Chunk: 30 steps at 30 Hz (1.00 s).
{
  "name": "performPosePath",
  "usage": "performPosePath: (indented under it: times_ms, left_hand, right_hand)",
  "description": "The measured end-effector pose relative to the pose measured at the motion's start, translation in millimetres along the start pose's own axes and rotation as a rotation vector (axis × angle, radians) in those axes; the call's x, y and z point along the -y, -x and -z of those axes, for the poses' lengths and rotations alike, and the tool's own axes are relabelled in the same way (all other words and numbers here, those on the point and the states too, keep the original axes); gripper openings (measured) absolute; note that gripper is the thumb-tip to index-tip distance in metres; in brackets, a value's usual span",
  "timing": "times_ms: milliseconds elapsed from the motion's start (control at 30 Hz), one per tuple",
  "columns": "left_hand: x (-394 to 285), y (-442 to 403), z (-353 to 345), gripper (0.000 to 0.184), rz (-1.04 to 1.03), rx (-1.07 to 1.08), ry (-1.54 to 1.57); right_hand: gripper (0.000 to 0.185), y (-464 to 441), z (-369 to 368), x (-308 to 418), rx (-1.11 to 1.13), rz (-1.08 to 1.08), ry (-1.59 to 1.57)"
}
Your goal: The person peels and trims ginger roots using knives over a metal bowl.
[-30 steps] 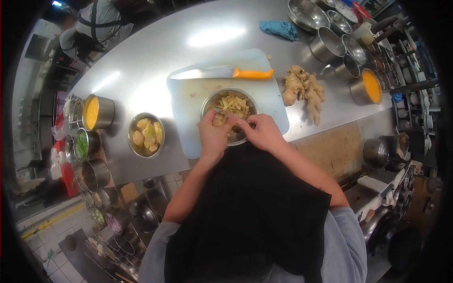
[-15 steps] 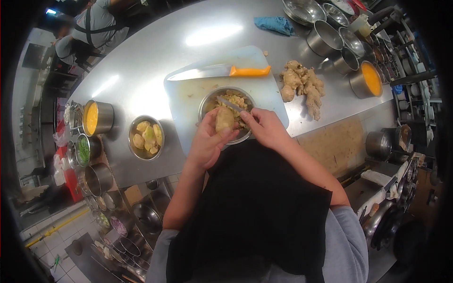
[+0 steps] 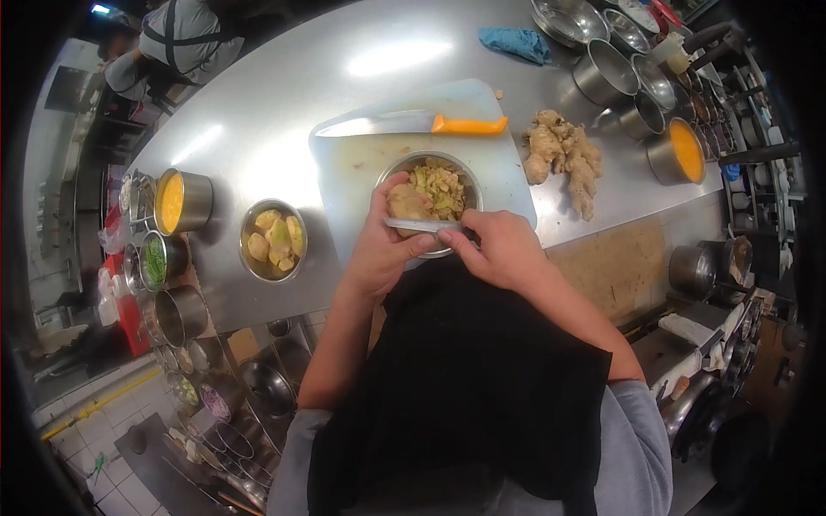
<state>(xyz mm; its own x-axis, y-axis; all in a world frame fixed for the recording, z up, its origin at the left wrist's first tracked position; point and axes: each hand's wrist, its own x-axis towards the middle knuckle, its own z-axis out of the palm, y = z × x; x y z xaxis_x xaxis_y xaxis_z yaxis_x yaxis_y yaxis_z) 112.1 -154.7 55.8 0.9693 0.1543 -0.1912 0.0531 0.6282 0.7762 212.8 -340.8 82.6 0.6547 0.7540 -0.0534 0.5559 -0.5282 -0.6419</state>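
Observation:
My left hand [image 3: 379, 254] is closed around a knob of ginger [image 3: 406, 202], held over the near left side of a steel bowl [image 3: 478, 185]. In my right hand [image 3: 503, 245] is a small knife [image 3: 411, 225], its narrow blade lying across the ginger's near side and pointing left. Ginger peelings [image 3: 443, 189] fill much of the bowl, which stands on a pale cutting board [image 3: 344, 168]. Farther back on the board lies a large knife with an orange handle [image 3: 469, 125]. Unpeeled ginger [image 3: 564, 155] is heaped right of the board.
At left, a steel bowl [image 3: 303, 258] holds peeled ginger pieces, beside a pot of orange liquid [image 3: 172, 202]. A blue cloth [image 3: 516, 43] lies at the back; several steel pots [image 3: 607, 73] and another orange-filled pot [image 3: 686, 150] stand right. A person [image 3: 185, 39] is at back left.
The small knife has swung from pointing away over the bowl to lying across the ginger's near side. My left hand has tilted the ginger, and more peelings show in the bowl.

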Motion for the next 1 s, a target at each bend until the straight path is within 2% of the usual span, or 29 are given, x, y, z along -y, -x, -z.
performPosePath:
  times_ms: [133, 533, 633, 733, 833, 1000]
  left_hand:
    - [3.0, -3.4, 1.7, 0.088, -0.03, -0.034, 0.003]
    - [9.5, -9.0, 2.7, 0.065, -0.133, -0.076, -0.154]
    - [7.5, -9.9, -1.3, 0.061, -0.084, -0.128, -0.147]
    - [12.3, -11.9, -3.2, 0.06, -0.011, -0.186, -0.129]
    - [10.2, -12.3, -10.7, 0.062, -0.024, -0.218, -0.242]
    - [12.8, -13.3, -5.6, 0.065, -0.077, -0.151, -0.25]
  right_hand:
    - [0.044, 0.1, 0.7, -1.2, 0.027, -0.009, 0.009]
    - [0.041, -0.7, 0.2, -0.8, -0.117, 0.045, 0.016]
    - [0.042, -0.9, -2.9, -1.6, -0.134, 0.027, 0.015]
    - [0.042, -1.2, -3.4, -1.7, -0.124, -0.018, 0.014]
    - [0.042, -1.1, -1.8, -6.5, -0.119, -0.018, 0.007]
    - [0.043, 0.5, -0.7, -10.7, -0.07, 0.0, 0.005]
